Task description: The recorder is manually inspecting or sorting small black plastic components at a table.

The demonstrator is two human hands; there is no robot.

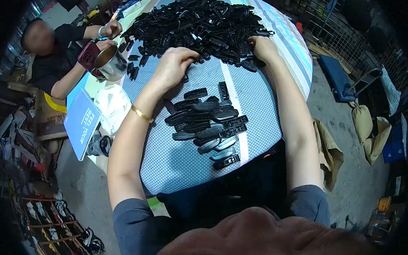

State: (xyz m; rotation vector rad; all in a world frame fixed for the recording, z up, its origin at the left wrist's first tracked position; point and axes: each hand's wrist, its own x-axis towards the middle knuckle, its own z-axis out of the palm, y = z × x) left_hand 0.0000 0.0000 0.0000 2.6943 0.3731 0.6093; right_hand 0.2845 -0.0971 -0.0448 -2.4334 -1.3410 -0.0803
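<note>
Pieces lie in a heap on the tabletop, a smaller group nearer. Picking seems the step in hand: left hand curls at the heap's near edge, right hand at its right; whether either grips one, I cannot tell. Next probably calls for pinching single pieces free.

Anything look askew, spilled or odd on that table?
No clear damage shows. A couple of pieces in the near group look pale grey among mostly black ones. A few loose black pieces lie apart from the big pile, near the metal cup, perhaps strays.
</note>
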